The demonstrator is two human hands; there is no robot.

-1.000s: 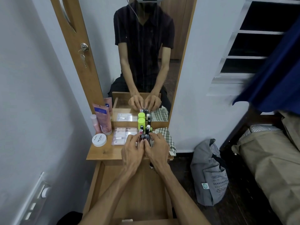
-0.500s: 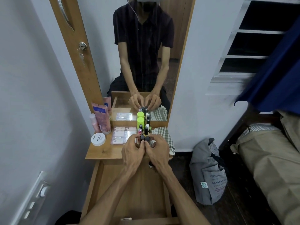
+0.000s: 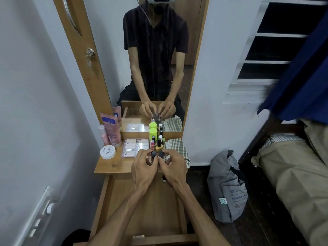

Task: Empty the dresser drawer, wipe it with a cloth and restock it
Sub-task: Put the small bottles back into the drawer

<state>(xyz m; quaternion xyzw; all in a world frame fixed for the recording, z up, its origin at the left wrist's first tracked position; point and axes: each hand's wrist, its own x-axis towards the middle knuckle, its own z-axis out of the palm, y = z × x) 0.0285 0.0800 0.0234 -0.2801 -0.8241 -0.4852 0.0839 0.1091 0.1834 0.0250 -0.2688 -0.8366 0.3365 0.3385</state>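
Note:
The wooden drawer [image 3: 106,197] stands pulled out below the dresser top [image 3: 113,165], its bare floor showing between my forearms. My left hand [image 3: 143,167] pinches a small bottle with a round black cap [image 3: 153,153]. Beside it, my right hand [image 3: 173,168] pinches a second black-capped bottle [image 3: 161,153]. Both hands hover over the dresser top's front edge, thumbs nearly touching. Behind them stand several nail polish bottles [image 3: 158,145] and a lime green bottle [image 3: 153,133]. A green checked cloth [image 3: 175,146] lies to the right of them.
At the left of the dresser top are a white nail polish remover jar [image 3: 107,152], pink tubes [image 3: 111,130] and clear plastic packs [image 3: 135,147]. The mirror [image 3: 156,59] rises behind. A grey bag [image 3: 229,189] sits on the floor at right, beside a bed [image 3: 292,174].
Both hands drew back a little from the cluster of bottles toward the dresser's front edge, each now lifting a black-capped bottle clear of the group.

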